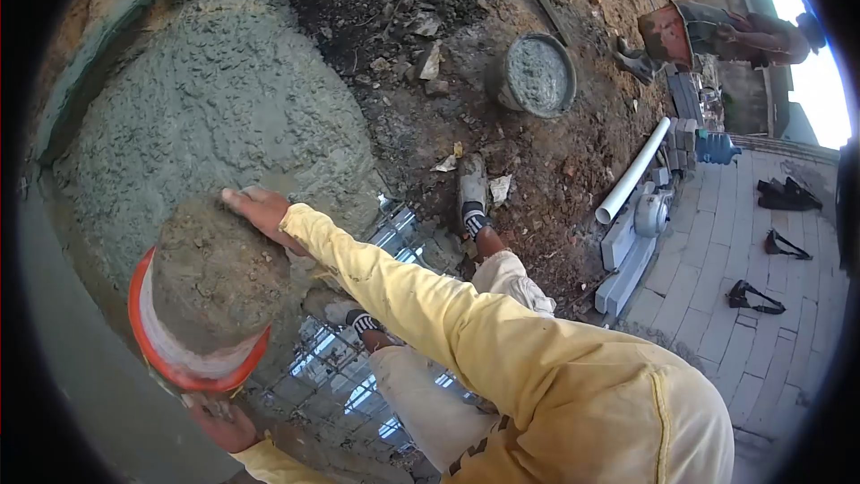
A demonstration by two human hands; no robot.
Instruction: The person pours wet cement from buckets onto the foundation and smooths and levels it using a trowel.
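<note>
A red-rimmed bucket (pixel 143 323) is tipped over at the left of the view, and its cement-caked bottom seems to face me. My right hand (pixel 264 217) grips the bottom's upper edge, its fingers pointing left. Down at the red rim, my left hand (pixel 219 423) holds on with bent fingers, partly hidden by shadow. Wet grey concrete (pixel 242 90) lies in a thick, lumpy mass beyond the bucket. The bucket's mouth is turned away from me.
Muddy water covers a rebar mesh (pixel 331 350) near my feet. A bucket of wet concrete (pixel 540 74) stands on rubble-strewn soil. White pipe (pixel 632 170) and metal lengths lie at right, beside paving (pixel 717 251). Another person (pixel 752 40) with a red bucket is at upper right.
</note>
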